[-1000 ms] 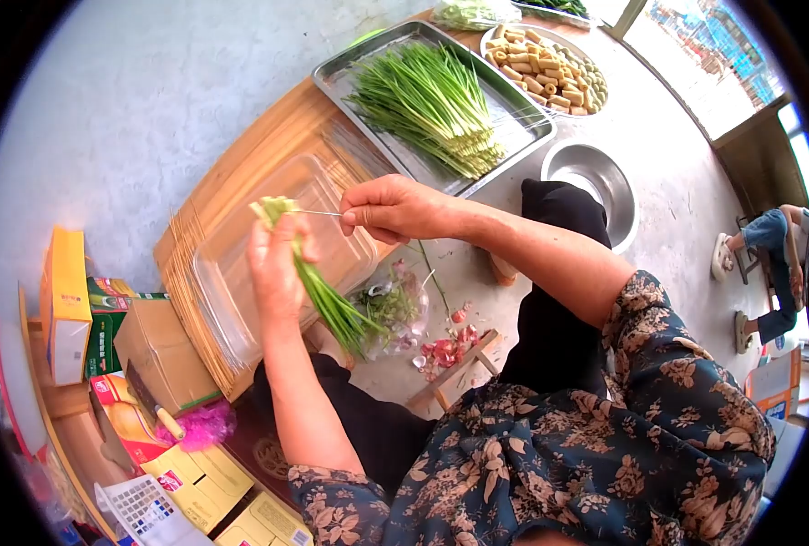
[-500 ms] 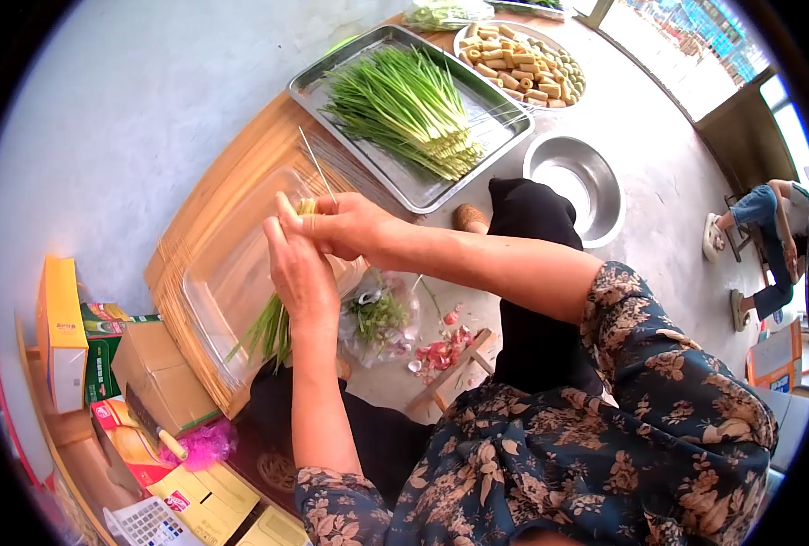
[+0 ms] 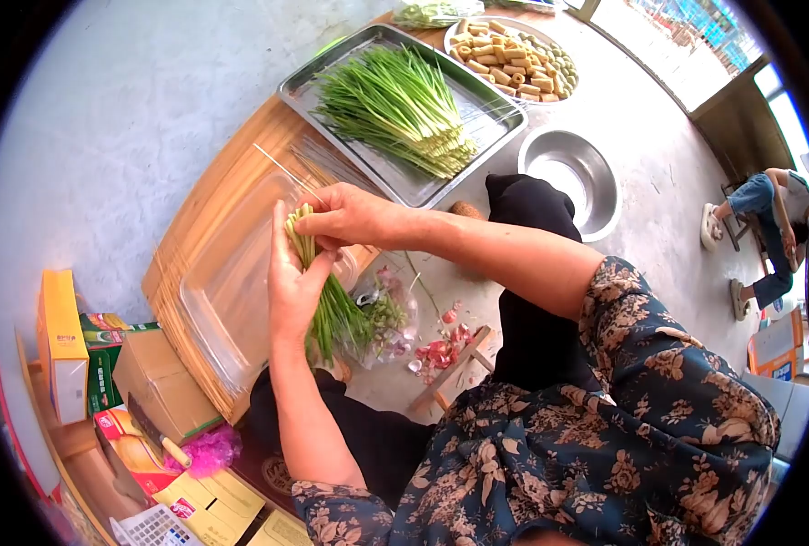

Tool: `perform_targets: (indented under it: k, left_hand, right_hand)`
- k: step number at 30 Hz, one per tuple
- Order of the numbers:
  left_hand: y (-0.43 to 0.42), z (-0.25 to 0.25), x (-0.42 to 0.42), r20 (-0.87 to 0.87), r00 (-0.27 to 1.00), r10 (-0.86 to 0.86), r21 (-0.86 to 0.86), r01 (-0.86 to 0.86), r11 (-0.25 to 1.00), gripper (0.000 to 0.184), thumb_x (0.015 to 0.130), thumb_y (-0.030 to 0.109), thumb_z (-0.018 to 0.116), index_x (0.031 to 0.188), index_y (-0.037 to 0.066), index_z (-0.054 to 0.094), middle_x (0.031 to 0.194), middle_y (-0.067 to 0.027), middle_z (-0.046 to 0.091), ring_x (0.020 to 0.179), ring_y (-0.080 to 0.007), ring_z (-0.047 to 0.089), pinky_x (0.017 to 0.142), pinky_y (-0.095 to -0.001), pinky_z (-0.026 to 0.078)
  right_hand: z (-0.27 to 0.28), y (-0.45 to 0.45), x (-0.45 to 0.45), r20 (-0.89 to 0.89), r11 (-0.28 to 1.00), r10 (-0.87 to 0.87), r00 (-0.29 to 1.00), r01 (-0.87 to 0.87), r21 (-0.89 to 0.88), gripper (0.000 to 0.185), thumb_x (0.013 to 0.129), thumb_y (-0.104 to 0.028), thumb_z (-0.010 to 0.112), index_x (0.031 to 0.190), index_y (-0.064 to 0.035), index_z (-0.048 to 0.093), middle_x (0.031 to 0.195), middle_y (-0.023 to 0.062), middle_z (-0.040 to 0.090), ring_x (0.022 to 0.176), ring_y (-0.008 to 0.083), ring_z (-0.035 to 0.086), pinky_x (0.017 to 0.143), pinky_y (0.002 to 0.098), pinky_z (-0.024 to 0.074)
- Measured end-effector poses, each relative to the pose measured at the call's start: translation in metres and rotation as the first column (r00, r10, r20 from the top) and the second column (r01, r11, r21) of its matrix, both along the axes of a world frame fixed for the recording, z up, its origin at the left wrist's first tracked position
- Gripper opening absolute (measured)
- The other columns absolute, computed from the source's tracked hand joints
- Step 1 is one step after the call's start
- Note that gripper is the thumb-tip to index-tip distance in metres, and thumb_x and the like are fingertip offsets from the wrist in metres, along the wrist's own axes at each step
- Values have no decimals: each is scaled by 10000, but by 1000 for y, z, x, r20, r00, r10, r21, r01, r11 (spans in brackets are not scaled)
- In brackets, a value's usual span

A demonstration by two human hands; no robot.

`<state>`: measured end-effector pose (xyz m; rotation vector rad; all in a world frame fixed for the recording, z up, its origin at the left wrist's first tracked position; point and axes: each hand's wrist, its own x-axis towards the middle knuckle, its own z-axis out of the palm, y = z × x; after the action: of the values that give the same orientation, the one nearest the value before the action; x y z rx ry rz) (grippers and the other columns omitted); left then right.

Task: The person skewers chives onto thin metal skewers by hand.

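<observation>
My left hand [image 3: 293, 282] is closed around a small bunch of green chives [image 3: 336, 309], its cut pale ends up and the leaves hanging down. My right hand [image 3: 345, 218] pinches at those ends, and a thin skewer [image 3: 277, 166] sticks out beyond its fingers; the exact spot where skewer and stalks meet is hidden. Below both hands lies a clear plastic tray [image 3: 209, 318] on the wooden table [image 3: 172, 264]. Beyond them, a metal tray [image 3: 309, 107] carries a big pile of chives [image 3: 395, 105] with skewers through it.
Loose skewers [image 3: 341, 164] lie beside the metal tray. A plate of tan rolls [image 3: 505, 59] stands at the back, a steel basin [image 3: 609, 182] to the right. Bagged greens [image 3: 386, 314] and reddish peelings [image 3: 441, 350] are low down. Boxes [image 3: 163, 378] fill the left; another person [image 3: 768, 227] sits far right.
The skewer has tilted further left. My left hand has turned and opened out somewhat, bringing the chive ends into view, and the leaves have swung to the right.
</observation>
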<state>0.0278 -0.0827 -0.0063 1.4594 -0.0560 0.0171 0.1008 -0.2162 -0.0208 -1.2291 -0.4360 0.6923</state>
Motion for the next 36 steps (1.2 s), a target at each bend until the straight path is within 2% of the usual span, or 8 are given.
perform_targets:
  k: [1,4,13,17,19,24,27,36]
  left_hand:
    - [5,6,-3,1,1000,4,0,-4,1000,575,864,8,594,1383,-20,348,987,-57,547,808,-167,566,758,-298,480]
    - [17,17,-9,-178,954,-241,-93,228,969,214,904,141,606,1063,35,508,833,-28,524,682,-111,516,605,-246,435]
    - [18,4,-3,-178,979,-95,-62,85,994,257,911,180,620,1101,28,536,705,33,478,551,-39,409,473,-177,337]
    - [17,-4,-3,-216,974,-71,-68,58,996,234,921,201,609,1075,37,545,690,27,478,546,-50,418,472,-185,341]
    - [17,-4,-2,-236,970,-64,-211,14,977,203,918,206,614,1033,50,552,696,16,498,545,-64,435,469,-199,350]
    - [17,-7,-1,-244,970,-14,-184,-32,982,182,906,199,631,1001,65,553,709,1,531,548,-82,474,475,-210,364]
    - [17,-12,0,-245,969,17,-164,-59,985,191,894,196,646,1004,66,560,718,-3,548,545,-89,490,480,-213,368]
    - [20,-17,1,-240,968,71,-164,-112,980,228,853,212,701,981,57,593,710,0,567,538,-100,513,480,-228,374]
  right_hand:
    - [4,-2,0,1,1000,4,1000,-4,0,141,913,-181,583,847,-60,610,653,-39,539,576,47,471,520,213,373]
    - [22,-9,-5,-32,991,125,992,-124,42,144,918,-195,592,888,-57,616,669,-56,535,593,19,459,527,186,359]
    - [9,-7,8,80,998,-40,996,44,-50,93,882,-146,642,889,-66,596,674,-41,541,572,22,435,477,185,312]
    - [9,-10,9,93,996,-48,995,55,-76,99,883,-142,639,849,-64,589,711,-11,600,547,21,438,459,187,309]
    - [10,-12,10,106,993,-59,993,69,-92,104,883,-143,639,838,-63,589,725,-2,618,539,21,439,455,186,308]
    - [5,-9,11,168,993,-104,980,112,-42,72,885,-124,623,870,-58,599,730,7,626,531,21,436,455,181,311]
    - [16,-15,7,19,986,-133,991,134,-101,61,887,-112,610,898,-53,594,727,4,613,537,24,428,461,183,313]
    - [12,-16,6,50,990,-61,997,67,-121,63,885,-113,615,898,-53,598,729,4,590,532,32,405,471,185,314]
